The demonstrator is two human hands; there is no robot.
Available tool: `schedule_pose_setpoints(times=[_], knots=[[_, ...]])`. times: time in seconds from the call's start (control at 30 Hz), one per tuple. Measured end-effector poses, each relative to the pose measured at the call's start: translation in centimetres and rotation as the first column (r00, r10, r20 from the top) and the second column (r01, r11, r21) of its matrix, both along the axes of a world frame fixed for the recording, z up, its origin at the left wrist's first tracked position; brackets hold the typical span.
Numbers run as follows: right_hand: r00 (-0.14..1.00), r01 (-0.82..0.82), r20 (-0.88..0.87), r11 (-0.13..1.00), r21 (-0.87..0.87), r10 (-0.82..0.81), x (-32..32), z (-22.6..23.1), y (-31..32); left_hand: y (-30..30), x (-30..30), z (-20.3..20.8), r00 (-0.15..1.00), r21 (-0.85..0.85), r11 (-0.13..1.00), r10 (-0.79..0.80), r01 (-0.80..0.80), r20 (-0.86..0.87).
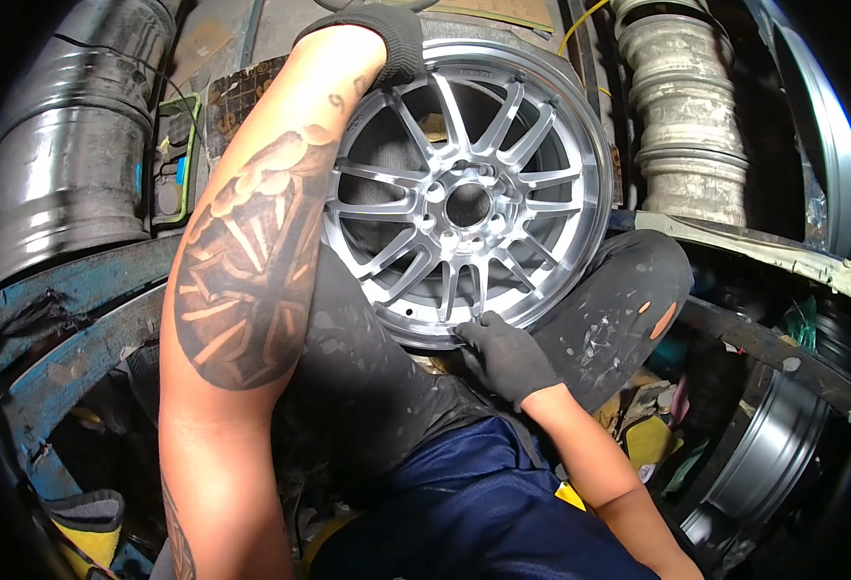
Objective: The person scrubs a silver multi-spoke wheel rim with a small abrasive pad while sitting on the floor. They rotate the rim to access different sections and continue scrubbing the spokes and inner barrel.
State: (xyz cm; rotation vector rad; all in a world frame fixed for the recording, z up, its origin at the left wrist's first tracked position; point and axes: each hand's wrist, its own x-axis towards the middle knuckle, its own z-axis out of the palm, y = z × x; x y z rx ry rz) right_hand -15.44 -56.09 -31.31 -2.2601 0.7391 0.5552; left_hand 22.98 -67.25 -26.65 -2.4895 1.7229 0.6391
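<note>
A silver multi-spoke alloy wheel rim (467, 206) leans face-up between my bent legs, its round centre bore and ring of bolt holes showing. My right hand (508, 360), in a dark grey glove, grips the near edge of the wheel rim, thumb and fingertips at its lip below the spokes. My tattooed left forearm reaches across the wheel's left side. At the end of it my left hand (379, 21), gloved too, is beyond the wheel's far left edge; the picture's upper edge cuts it off and its fingers are hard to make out.
Stacked bare wheels (691, 116) stand at the right, and large metal barrels (68, 145) at the left. A worn blue metal frame (77, 290) runs on both sides of me. Another silver rim (769, 449) lies low at the right. A green-edged tray (174, 159) sits beside the left barrels.
</note>
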Motion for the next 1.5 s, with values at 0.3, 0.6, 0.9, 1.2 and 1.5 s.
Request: schedule_pose_setpoints(times=[0.3, 0.6, 0.9, 1.2, 1.5], knots=[[0.941, -0.157, -0.311, 0.986, -0.058, 0.131, 2.5, 0.7, -0.4, -0.2, 0.4, -0.6, 1.000, -0.012, 1.000, -0.009, 0.009, 0.006], [0.918, -0.146, -0.349, 0.979, 0.145, 0.189, 3.4, -0.3, -2.8, 0.6, 0.2, 0.1, 1.000, 0.002, 1.000, -0.010, 0.010, 0.013], [0.911, -0.109, -0.380, 0.981, 0.160, 0.163, 4.1, -1.3, -2.5, 0.0, -0.3, -0.1, 1.000, 0.007, 1.000, -0.020, 0.020, 0.008], [0.947, -0.199, -0.221, 0.966, 0.163, 0.233, 4.2, -2.2, -1.6, -0.1, 0.0, 0.6, 1.000, 0.022, 1.000, -0.013, 0.013, 0.028], [0.910, -0.272, -0.311, 0.961, 0.050, 0.273, 5.3, -1.1, -0.8, -0.4, 0.1, -0.3, 0.999, -0.008, 0.999, -0.038, 0.038, 0.022]])
